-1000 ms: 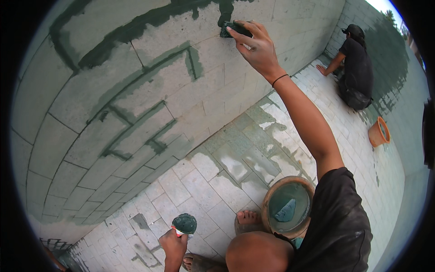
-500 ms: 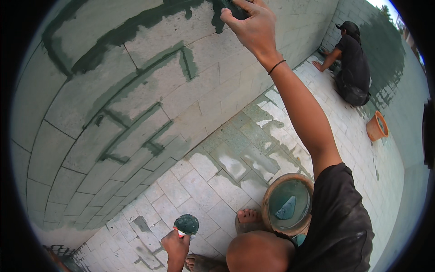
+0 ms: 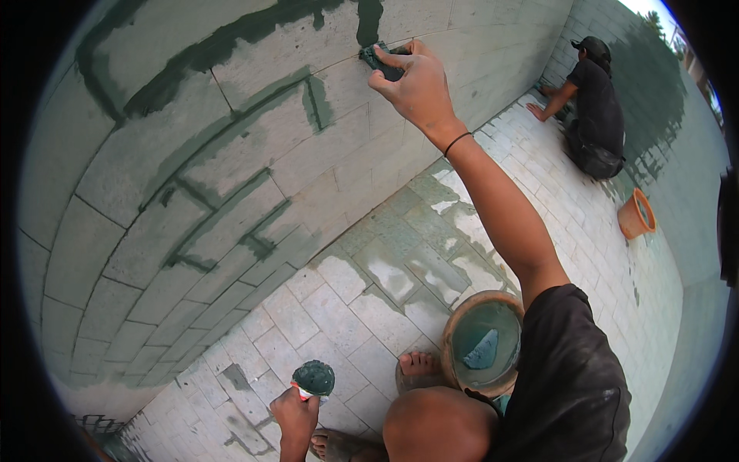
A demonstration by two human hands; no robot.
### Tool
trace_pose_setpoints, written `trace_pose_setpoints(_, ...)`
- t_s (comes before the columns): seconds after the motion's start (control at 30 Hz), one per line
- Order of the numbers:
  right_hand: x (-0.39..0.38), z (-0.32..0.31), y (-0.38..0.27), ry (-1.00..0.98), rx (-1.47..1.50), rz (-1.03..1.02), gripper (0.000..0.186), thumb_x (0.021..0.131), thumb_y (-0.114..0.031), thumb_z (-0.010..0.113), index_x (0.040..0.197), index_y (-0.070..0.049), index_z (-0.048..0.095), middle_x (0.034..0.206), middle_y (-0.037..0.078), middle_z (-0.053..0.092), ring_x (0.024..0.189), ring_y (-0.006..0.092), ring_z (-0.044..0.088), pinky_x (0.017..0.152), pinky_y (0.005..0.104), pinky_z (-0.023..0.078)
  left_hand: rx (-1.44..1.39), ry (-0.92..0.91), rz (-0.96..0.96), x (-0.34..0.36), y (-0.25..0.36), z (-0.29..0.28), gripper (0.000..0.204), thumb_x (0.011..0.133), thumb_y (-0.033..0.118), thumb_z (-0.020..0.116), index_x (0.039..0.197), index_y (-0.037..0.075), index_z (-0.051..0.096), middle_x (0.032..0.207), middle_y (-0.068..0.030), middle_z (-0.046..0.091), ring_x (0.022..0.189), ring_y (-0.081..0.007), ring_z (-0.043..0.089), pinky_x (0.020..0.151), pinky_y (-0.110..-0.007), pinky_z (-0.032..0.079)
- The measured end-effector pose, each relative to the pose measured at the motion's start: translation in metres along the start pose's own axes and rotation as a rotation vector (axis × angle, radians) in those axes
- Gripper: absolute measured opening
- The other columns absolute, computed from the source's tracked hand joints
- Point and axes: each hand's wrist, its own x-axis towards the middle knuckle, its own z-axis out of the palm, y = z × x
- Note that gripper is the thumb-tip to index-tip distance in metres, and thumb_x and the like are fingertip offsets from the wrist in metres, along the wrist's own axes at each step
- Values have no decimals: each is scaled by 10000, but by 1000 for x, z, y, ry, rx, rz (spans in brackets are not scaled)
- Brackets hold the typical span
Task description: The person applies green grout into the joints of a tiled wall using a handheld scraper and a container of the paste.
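Note:
My right hand (image 3: 419,85) reaches up to the pale tiled wall (image 3: 254,131), its fingers closed round a small dark pad (image 3: 379,58) coated in green paste. That pad rests on a joint at the lower end of a wet, dark green vertical stripe (image 3: 369,19). Low down, near my feet, my left hand (image 3: 295,412) grips a small cup (image 3: 314,378) of thick dark green paste, with a bit of red and white showing at its side. More green paste runs in smeared bands along several wall joints.
Beside my knee stands a round basin (image 3: 449,358) of murky water with a blue-green wedge-shaped piece (image 3: 482,350) in it. At the far right another person (image 3: 596,112) crouches by the corner. An orange bucket (image 3: 635,215) stands on the tiled floor (image 3: 327,323), which has wet patches.
My right hand has moved down the wall with the pad, and a dark green stripe shows above it. My left hand with the cup has barely moved.

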Motion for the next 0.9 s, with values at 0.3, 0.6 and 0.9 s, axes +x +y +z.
trace_pose_setpoints(0.3,-20,-23,-2,-245,281,158,413,839,-238,726,1204,-47,733,997,92,633,858,194,627,775,307,517,44,11,-21,-12,-3,-6,238,727,189,816,742,28,642,662,-193,645,602,-406,640,560,-474,496)
trace_pose_setpoints(0.6,-69,39,-51,119,421,101,422,865,-169,767,1266,-53,701,1067,96,610,921,172,615,819,286,506,-6,42,-37,-12,-6,-6,220,727,184,801,734,31,643,660,-192,645,594,-408,637,550,-469,495)
trace_pose_setpoints(0.9,-50,62,-65,361,365,-2,410,857,-147,783,1255,-72,716,1037,92,589,915,190,593,818,304,504,-95,67,-52,-16,-12,-7,220,704,158,801,758,23,637,669,-195,644,607,-407,643,558,-467,499)
